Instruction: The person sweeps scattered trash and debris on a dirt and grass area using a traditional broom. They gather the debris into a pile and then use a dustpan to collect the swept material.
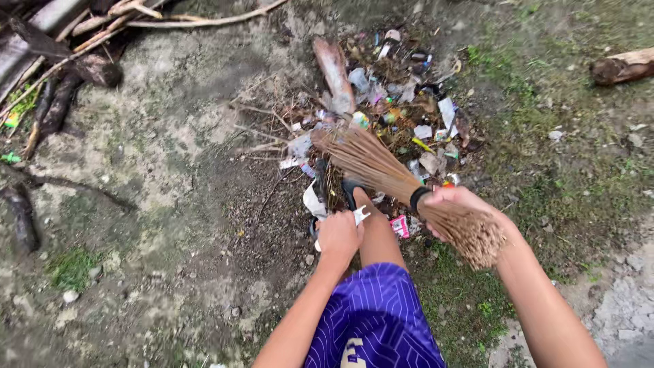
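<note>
A stick broom [388, 174] is gripped by the right hand [453, 204], its bristles laid against a litter pile [402, 102] on the ground; white scrap [359, 215] is clutched by the left hand [338, 236].

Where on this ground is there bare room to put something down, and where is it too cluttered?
Bare dirt lies left of the litter pile, between it and the branches at upper left. The grassy strip right of the pile, below the log, is also fairly free. It is crowded around the broom and both hands.
</note>
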